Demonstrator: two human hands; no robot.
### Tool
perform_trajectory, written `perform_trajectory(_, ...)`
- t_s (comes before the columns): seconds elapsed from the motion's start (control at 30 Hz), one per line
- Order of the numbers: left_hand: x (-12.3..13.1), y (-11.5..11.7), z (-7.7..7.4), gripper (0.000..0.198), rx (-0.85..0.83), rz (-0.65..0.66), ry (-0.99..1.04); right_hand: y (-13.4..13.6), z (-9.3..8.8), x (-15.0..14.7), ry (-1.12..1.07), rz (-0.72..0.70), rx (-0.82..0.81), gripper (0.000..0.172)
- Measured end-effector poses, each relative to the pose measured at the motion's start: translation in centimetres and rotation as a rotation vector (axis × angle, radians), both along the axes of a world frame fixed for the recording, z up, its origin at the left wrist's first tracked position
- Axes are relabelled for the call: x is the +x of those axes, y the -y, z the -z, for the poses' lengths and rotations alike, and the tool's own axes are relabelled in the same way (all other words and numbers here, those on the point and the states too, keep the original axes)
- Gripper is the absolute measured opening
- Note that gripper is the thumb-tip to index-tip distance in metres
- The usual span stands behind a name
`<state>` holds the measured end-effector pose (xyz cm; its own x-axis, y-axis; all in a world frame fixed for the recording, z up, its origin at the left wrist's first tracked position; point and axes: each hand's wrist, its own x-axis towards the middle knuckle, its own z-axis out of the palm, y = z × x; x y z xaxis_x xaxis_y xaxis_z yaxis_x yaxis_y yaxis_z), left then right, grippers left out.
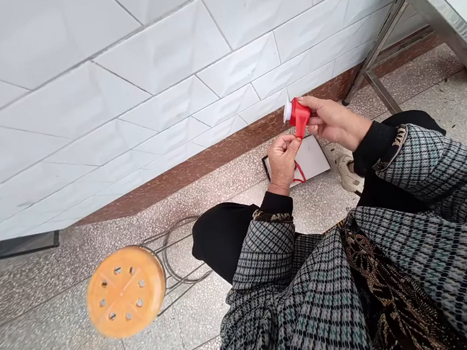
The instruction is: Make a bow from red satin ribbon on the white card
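Note:
My right hand (333, 118) is closed around a roll of shiny red ribbon (299, 112) with a white round end that faces the wall. A flat length of the ribbon runs down from the roll to my left hand (284, 161), whose thumb and fingers pinch it. Below the left fingers hangs a loose red tail (299, 173). Under both hands, a shallow white box with dark edges (314, 157) lies on the floor, partly hidden by my left hand.
An orange round stool (125, 291) with thin metal legs stands on the speckled floor to the left. White wall tiles (179, 53) rise in front above a brown skirting (212, 153). A metal-framed table (448, 17) is at the upper right. My shoe (349, 174) shows beside the box.

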<state>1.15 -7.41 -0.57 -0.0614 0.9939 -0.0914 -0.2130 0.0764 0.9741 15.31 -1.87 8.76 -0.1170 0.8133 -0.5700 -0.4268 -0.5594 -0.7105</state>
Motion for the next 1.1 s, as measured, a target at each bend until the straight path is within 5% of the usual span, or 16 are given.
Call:
perform_trajectory(0.27, -0.5, -0.4, 0.2, 0.035, -0.044, 0.083, 0.109, -0.2, -0.4, 0.2, -0.096, -0.054, -0.081, 0.01)
perform_trajectory(0.4, -0.7, -0.8, 0.4, 0.061, -0.079, 0.06, 0.179, -0.1, -0.7, 0.3, -0.152, -0.129, -0.133, 0.008)
perform_trajectory(0.6, -2.4, -1.7, 1.4, 0.093, 0.059, 0.286, 0.147, 0.5, -0.6, 0.8, -0.203, -0.24, -0.27, 0.014)
perform_trajectory(0.77, -2.4, -1.5, 1.4, 0.09, 0.066, 0.379, 0.199, 1.0, -0.7, 0.7, -0.252, -0.278, -0.32, 0.011)
perform_trajectory(1.1, -1.8, -1.2, 1.0, 0.074, 0.047, 0.278, 0.337, 1.1, -0.6, 0.5, -0.223, -0.36, -0.294, 0.014)
